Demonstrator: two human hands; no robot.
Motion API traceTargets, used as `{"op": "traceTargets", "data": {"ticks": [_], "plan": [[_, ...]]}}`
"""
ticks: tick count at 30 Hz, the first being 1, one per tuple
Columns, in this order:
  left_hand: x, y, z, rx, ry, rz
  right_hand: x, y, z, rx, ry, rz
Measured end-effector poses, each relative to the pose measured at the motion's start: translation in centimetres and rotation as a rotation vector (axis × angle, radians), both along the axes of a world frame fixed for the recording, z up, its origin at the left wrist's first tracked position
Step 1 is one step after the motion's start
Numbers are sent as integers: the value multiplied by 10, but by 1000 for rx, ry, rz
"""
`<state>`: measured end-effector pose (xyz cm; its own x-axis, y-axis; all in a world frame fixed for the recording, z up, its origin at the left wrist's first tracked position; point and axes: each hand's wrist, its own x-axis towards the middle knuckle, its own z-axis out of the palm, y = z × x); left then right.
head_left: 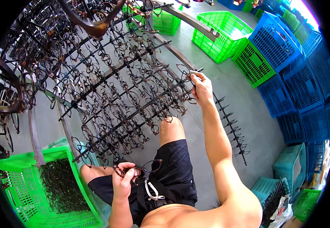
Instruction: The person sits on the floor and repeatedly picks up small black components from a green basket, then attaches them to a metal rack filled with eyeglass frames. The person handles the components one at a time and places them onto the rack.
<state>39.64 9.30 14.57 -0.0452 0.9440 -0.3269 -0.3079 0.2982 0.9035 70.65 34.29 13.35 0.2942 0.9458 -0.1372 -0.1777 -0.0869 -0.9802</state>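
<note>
My right hand (200,86) is raised to the right end of a metal rack (111,91) of dark rods hung with several brown eyeglass frames. Its fingers pinch one eyeglass frame (184,72) at a rod's tip. My left hand (124,178) rests low over my lap and grips a few dark eyeglass frames (149,166). I sit with my knee (171,127) under the rack.
A green crate (24,197) holding several dark frames stands at my lower left. Green crates (225,34) and stacked blue crates (298,87) line the grey floor to the right. A loose clip rod (233,129) lies on the floor beside my right arm.
</note>
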Motion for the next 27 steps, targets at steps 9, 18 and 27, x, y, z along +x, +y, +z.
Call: {"op": "traceTargets", "data": {"ticks": [9, 18, 27], "plan": [[-7, 1, -2, 75, 51, 26, -11, 7, 31, -229, -315, -8], [-16, -7, 4, 95, 97, 31, -3, 15, -24, 136, -59, -103], [-37, -19, 13, 178, 12, 97, 4, 24, -38, 112, -151, -59]]}}
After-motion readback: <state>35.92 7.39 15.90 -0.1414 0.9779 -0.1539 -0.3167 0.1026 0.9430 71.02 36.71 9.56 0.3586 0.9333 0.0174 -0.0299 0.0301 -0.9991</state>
